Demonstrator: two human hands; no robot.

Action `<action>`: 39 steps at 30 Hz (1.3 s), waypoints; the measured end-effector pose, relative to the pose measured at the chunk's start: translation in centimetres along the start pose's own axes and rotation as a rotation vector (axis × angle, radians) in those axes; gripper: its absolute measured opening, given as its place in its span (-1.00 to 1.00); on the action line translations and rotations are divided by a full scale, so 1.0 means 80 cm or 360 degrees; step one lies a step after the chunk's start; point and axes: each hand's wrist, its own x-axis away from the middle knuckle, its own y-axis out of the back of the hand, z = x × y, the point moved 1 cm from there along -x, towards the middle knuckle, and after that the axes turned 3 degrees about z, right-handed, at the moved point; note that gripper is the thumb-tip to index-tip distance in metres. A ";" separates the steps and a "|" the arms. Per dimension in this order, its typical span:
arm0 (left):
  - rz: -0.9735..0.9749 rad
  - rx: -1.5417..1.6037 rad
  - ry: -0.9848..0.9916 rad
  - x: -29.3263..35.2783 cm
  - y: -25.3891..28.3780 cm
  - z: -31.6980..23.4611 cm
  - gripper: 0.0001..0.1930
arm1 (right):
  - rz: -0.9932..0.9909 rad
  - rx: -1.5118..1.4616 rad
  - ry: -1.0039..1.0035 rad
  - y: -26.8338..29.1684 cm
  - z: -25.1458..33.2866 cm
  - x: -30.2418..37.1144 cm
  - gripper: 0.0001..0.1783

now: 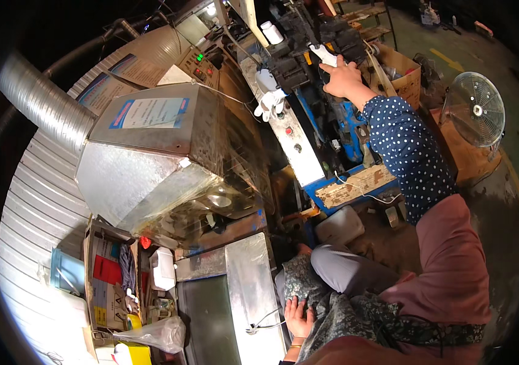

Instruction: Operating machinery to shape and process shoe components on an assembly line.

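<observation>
My right hand (341,78) reaches forward over a dark machine bed (299,58), its arm in a dotted oversleeve. A crumpled white piece, perhaps cloth or a glove (322,53), has its near end between my thumb and index finger; how firmly I grip it is hard to see. Low in the view, my left hand (298,317) lies flat with fingers spread on the dark floral apron (305,281) over my lap. Beside it runs a pale metal ledge (250,274) with a thin white cord (265,322). My left hand holds nothing.
A metal hood (143,164) with a wide duct (43,97) stands left. White gloves (270,104) rest by a panel with a red button (288,131). A white bottle (271,33) stands behind. At right are a fan (477,109) and a cardboard box (405,85).
</observation>
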 end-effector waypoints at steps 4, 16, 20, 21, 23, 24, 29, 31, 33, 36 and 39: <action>-0.0021 -0.0002 -0.0040 0.001 -0.003 0.004 -0.62 | 0.0024 0.0021 0.0005 0.003 0.001 0.002 -0.17; -0.0035 -0.0029 -0.0012 0.006 -0.005 0.005 -0.64 | 0.0033 0.0024 -0.0013 0.004 0.002 0.004 -0.17; -0.0026 -0.0038 -0.0012 0.007 -0.005 0.006 -0.63 | 0.0064 0.0068 -0.0016 0.009 0.003 0.004 -0.14; -0.0025 -0.0041 -0.0017 0.007 -0.005 0.006 -0.62 | 0.0112 0.0070 -0.0026 0.013 0.004 0.003 -0.14; -0.0027 -0.0039 -0.0019 0.007 -0.004 0.005 -0.62 | 0.0096 0.0037 -0.0011 0.022 0.007 -0.002 -0.14; -0.0030 -0.0033 -0.0018 0.007 -0.004 0.005 -0.62 | 0.0110 0.0037 -0.0020 0.027 0.008 -0.004 -0.13; -0.0024 -0.0054 -0.0019 0.005 -0.001 0.001 -0.61 | 0.0174 0.0029 -0.0069 0.044 0.014 -0.015 -0.12; -0.0011 -0.0070 0.0000 0.005 0.000 -0.001 -0.61 | 0.0163 0.0034 -0.0082 0.044 0.017 -0.014 -0.12; -0.0027 -0.0060 -0.0012 0.005 0.000 -0.001 -0.61 | 0.0125 0.0020 -0.0110 0.044 0.018 -0.012 -0.14; -0.0023 -0.0055 -0.0013 0.006 0.000 -0.001 -0.61 | 0.0103 0.0034 -0.0130 0.041 0.019 -0.010 -0.17; -0.0033 -0.0044 -0.0016 0.007 -0.001 0.001 -0.61 | 0.0109 0.0029 -0.0110 0.041 0.018 -0.011 -0.20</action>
